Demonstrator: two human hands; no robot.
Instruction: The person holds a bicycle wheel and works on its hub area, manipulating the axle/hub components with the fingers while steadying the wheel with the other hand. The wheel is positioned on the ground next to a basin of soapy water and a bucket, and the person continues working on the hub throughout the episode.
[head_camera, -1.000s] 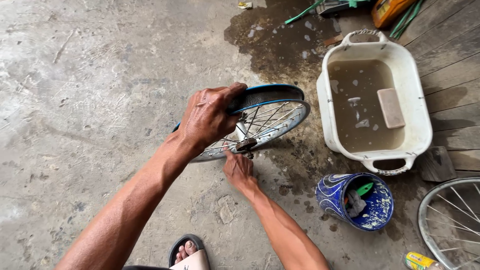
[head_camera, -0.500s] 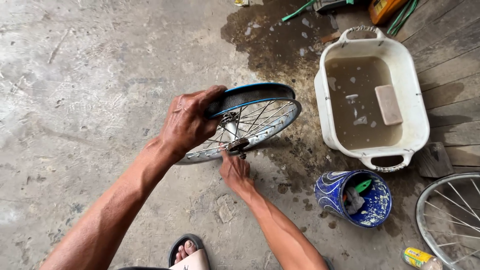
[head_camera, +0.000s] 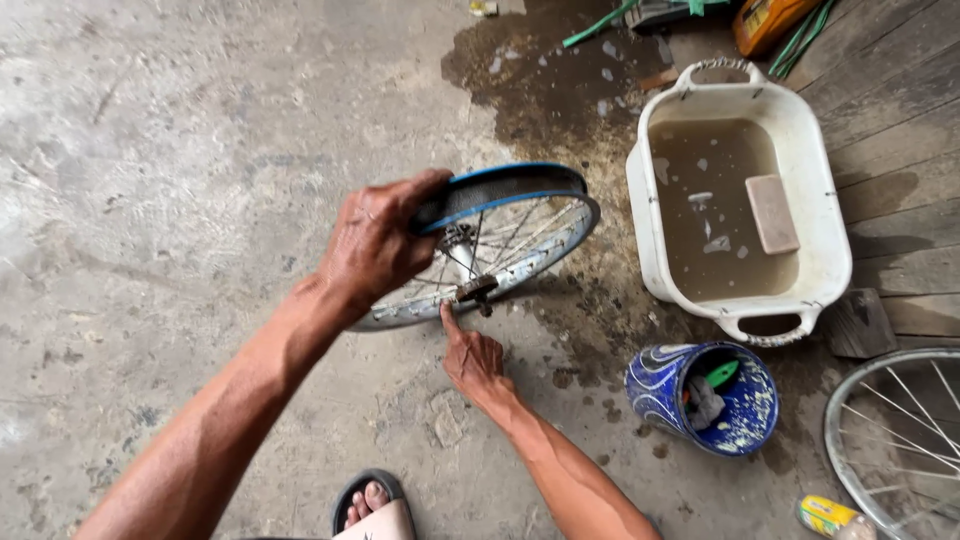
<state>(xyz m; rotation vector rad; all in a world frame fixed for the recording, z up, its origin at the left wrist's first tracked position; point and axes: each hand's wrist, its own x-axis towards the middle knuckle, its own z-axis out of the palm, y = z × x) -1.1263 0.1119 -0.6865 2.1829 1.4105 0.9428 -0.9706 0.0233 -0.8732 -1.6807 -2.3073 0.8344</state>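
Observation:
A small spoked bicycle wheel (head_camera: 520, 240) with a blue rim strip stands tilted on the concrete floor. My left hand (head_camera: 375, 245) grips its upper rim from the left. My right hand (head_camera: 475, 365) lies low on the floor under the wheel. One of its fingers reaches up to the lower rim beside the hub axle (head_camera: 478, 290). Its other fingers are curled, and I cannot tell whether they grip anything.
A white tub (head_camera: 640, 230) of murky water with a brick-like block (head_camera: 772, 213) in it stands to the right. In front of it is a blue patterned bucket (head_camera: 655, 390) holding rags. Another wheel (head_camera: 835, 440) lies at the right edge. My sandalled foot (head_camera: 372, 508) is at the bottom.
My left hand has slid leftward along the upper rim, and the wheel has tilted a little with it. The right hand has stayed under the wheel.

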